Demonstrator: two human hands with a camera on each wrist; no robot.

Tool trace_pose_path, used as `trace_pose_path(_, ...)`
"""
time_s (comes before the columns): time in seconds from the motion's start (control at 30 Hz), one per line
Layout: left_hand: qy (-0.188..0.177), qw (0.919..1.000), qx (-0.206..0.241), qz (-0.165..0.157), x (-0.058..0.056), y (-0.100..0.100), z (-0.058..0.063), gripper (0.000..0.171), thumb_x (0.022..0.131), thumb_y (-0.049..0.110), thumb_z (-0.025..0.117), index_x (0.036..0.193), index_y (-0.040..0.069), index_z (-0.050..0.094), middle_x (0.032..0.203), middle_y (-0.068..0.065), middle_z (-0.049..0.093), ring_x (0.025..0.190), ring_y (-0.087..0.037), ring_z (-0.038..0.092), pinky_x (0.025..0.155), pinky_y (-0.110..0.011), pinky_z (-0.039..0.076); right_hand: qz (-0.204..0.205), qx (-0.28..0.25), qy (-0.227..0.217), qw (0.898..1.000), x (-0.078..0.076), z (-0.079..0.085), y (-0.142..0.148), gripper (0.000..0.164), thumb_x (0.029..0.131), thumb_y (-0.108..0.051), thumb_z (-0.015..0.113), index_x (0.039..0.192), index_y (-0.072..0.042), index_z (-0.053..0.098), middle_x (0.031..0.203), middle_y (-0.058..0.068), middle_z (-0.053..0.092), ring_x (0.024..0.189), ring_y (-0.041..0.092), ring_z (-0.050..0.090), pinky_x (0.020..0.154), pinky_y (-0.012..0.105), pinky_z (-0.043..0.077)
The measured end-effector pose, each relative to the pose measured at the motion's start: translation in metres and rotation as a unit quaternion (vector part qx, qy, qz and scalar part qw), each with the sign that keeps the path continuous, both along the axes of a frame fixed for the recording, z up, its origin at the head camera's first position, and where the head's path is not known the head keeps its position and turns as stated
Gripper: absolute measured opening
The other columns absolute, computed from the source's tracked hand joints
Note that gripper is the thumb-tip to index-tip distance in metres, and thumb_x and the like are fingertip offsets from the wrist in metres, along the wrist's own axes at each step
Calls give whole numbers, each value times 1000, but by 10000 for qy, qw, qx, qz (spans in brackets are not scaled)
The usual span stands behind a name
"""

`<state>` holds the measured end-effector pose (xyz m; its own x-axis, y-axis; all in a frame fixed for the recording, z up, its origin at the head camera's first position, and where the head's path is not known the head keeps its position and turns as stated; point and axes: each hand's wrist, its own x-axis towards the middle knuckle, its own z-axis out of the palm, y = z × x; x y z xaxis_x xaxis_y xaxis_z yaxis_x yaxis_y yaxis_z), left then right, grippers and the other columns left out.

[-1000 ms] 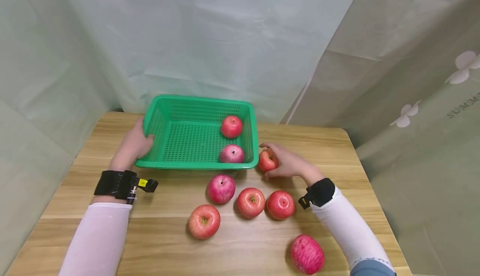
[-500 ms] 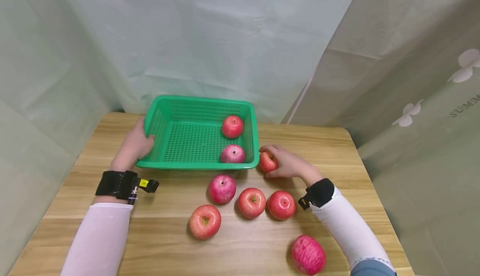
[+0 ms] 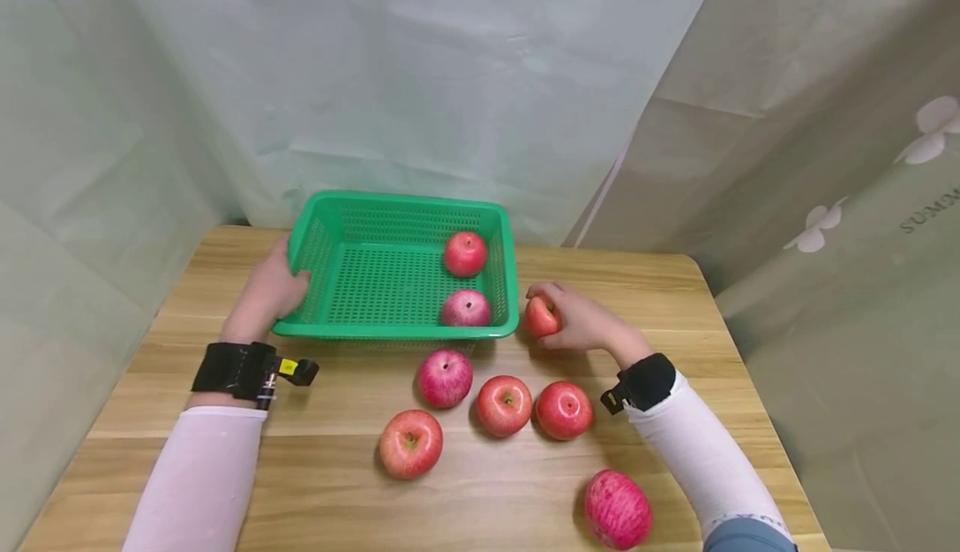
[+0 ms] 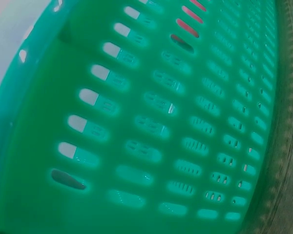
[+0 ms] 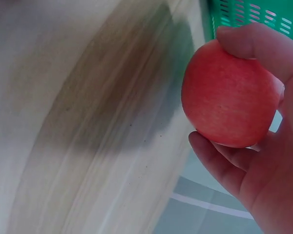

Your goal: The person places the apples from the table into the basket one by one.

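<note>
My left hand [image 3: 272, 287] grips the left rim of a green plastic basket [image 3: 390, 332], thumb over the inside of the wall. In the left wrist view the slotted basket wall [image 4: 146, 112] fills the picture. Just right of the basket, my right hand [image 3: 583, 321] holds a red apple [image 3: 542, 317] between thumb and fingers. Seen from the right wrist, that apple [image 5: 229, 95] is raised off the tabletop, its shadow beside it. Inside the basket, at its right end, lie a red apple [image 3: 465, 253] and a pinkish striped apple [image 3: 467, 308].
In front of the basket several apples lie on the wooden table [image 3: 330, 485]: a striped one [image 3: 445, 378], a paler one [image 3: 411, 444] and two side by side [image 3: 503, 406]. A dark pink apple [image 3: 617, 509] lies nearer the right forearm. Pale curtains [image 3: 450, 77] hang behind.
My right hand has closed further around the apple and drawn it slightly right, away from the basket. The left hand and the basket stay where they were.
</note>
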<state>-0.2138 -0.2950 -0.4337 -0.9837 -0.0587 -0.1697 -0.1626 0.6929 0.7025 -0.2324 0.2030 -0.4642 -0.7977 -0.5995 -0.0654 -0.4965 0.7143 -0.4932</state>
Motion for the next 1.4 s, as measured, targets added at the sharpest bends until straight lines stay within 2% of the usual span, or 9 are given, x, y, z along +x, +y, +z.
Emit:
trace_pose_path(0.23, -73, 9999, 66, 50, 2, 0, 0, 73, 111, 14, 44, 168, -2, 2, 142, -45, 44, 96, -43, 61, 66, -42, 55, -172, -110, 40, 9998, -4, 5, 3, 73, 73, -18, 88, 137, -13, 54, 129, 10, 56, 102, 24, 61, 86, 40, 56)
trace_pose_path(0.4, -71, 9998, 185, 55, 2, 1, 1, 73, 111, 14, 44, 169, 0, 2, 142, -44, 45, 96, -43, 62, 66, -41, 56, -172, -89, 220, 9996, -8, 14, 5, 73, 71, -20, 89, 136, -14, 55, 130, 10, 56, 105, 24, 60, 86, 40, 56)
trace_pose_path(0.6, -34, 9999, 89, 71, 1, 0, -1, 74, 111, 14, 44, 169, -1, 1, 142, -45, 44, 98, -44, 61, 70, -45, 55, -155, -103, 426, 9989, -15, 24, 4, 72, 70, -22, 89, 134, -14, 57, 127, 7, 59, 105, 24, 61, 85, 40, 56)
trace_pose_path(0.87, -33, 9999, 22, 109, 1, 2, 0, 75, 111, 14, 44, 169, 0, -1, 143, -45, 44, 100, -45, 60, 73, -48, 54, -133, -99, 1031, 9945, -29, 47, -1, 69, 71, -30, 87, 132, -18, 58, 122, 6, 58, 99, 24, 61, 78, 43, 56)
trace_pose_path(1.0, -5, 9999, 38, 98, 0, 4, 1, 74, 111, 14, 44, 169, -1, 0, 141, -44, 46, 98, -45, 61, 72, -48, 55, -123, -212, 1257, 9918, -37, 62, -12, 70, 72, -32, 85, 134, -16, 58, 123, 8, 59, 103, 26, 60, 81, 45, 56)
trace_pose_path(1.17, 10, 10000, -10, 77, -1, 5, 3, 73, 111, 14, 44, 169, -2, 1, 140, -44, 45, 98, -45, 60, 73, -49, 54, -247, -529, 1241, 9906, -45, 76, -38, 73, 73, -34, 88, 137, -17, 57, 127, 6, 58, 106, 24, 60, 84, 44, 56)
trace_pose_path(1.27, 10, 10000, 6, 76, 0, 5, 3, 74, 111, 13, 44, 169, -1, 1, 142, -45, 44, 99, -46, 59, 74, -50, 54, -250, -708, 1141, 9906, -50, 75, -59, 73, 75, -33, 87, 139, -16, 56, 131, 6, 58, 109, 22, 59, 87, 42, 55)
trace_pose_path(1.4, 25, 10000, -22, 73, 1, 3, 1, 74, 111, 13, 44, 169, -1, 1, 143, -45, 43, 100, -46, 59, 74, -50, 54, 59, -722, 929, 9930, -56, 68, -88, 74, 79, -32, 88, 143, -15, 55, 134, 6, 57, 112, 21, 59, 90, 40, 55)
